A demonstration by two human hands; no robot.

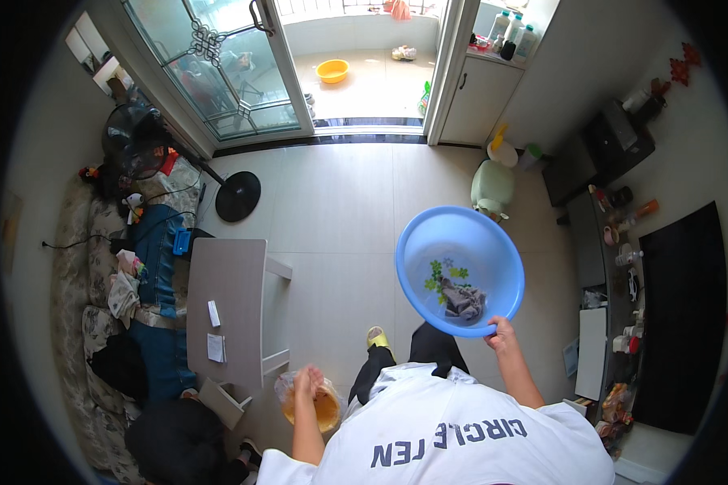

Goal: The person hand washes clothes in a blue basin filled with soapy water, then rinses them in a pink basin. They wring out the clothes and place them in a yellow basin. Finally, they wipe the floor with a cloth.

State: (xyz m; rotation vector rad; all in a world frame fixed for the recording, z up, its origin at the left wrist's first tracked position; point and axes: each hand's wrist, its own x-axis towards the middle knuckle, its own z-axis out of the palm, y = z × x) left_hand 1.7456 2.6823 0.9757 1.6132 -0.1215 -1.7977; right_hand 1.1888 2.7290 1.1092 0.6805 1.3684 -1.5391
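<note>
My right hand [501,334] grips the near rim of a large blue plastic basin [407,267], which is tilted and held off the floor. A crumpled grey cloth [463,301] lies in the basin, beside printed green and grey flowers on its bottom. My left hand [308,382] appears above a yellow bin with a clear plastic liner [327,411] on the floor at my left; its fingers hold nothing that I can see.
A low table [227,291] with papers stands at the left, before a sofa [73,267] and another person in black [173,439]. A standing fan base [238,196], a green stool [492,185], a TV cabinet [594,242] and an open glass door [230,73] surround the floor. A yellow basin [332,71] sits beyond the doorway.
</note>
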